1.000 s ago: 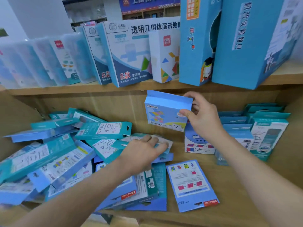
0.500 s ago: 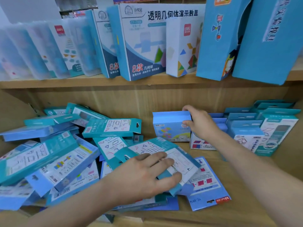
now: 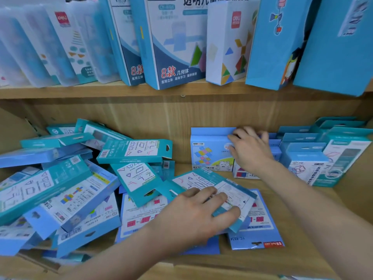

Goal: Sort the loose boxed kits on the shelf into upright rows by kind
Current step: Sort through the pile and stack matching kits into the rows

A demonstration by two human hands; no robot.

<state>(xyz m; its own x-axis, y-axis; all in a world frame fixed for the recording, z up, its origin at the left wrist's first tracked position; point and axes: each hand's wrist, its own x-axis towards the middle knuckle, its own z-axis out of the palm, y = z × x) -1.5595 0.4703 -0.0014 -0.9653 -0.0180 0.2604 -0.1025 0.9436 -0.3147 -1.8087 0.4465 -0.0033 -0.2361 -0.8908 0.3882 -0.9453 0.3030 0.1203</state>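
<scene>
A light blue boxed kit [image 3: 210,152] stands upright at the back of the lower shelf [image 3: 292,257]. My right hand [image 3: 251,151] holds its top right corner, fingers over the top edge and thumb on the front. My left hand [image 3: 193,216] grips a teal kit with shape drawings [image 3: 228,188], fingers on top and thumb along its near edge, tilted just above the flat packs. A loose heap of teal and blue kits [image 3: 60,184] covers the left half of the shelf.
Upright rows of blue and teal kits [image 3: 304,158] fill the right end of the shelf. A flat blue pack [image 3: 260,233] lies near the front edge. Large boxes [image 3: 173,43] lean on the upper shelf, overhanging at the right.
My right hand brought the light blue kit down and stood it at the back of the shelf. My left hand took hold of the teal kit and lifted it from the heap.
</scene>
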